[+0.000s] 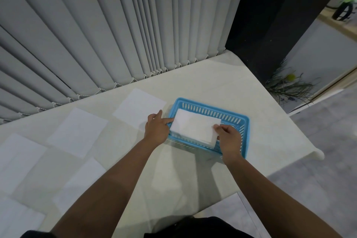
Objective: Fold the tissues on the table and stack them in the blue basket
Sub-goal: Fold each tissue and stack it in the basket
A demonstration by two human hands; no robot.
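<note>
Two bare forearms reach from the near edge over the pale cream desk (241, 102). Unfolded white tissue sheets (77, 131) lie flat on the left half, near to far. The right hand (229, 140) pinches the near-right corner of a folded white rectangular tissue (195, 126), fingers (219, 127) closed on it. The left hand (156, 128) touches its left edge with an extended forefinger. The tissue sits over the slotted blue plastic basket (243, 121), right of centre. Grey vertical blinds (96, 35) hang beyond the far edge
</note>
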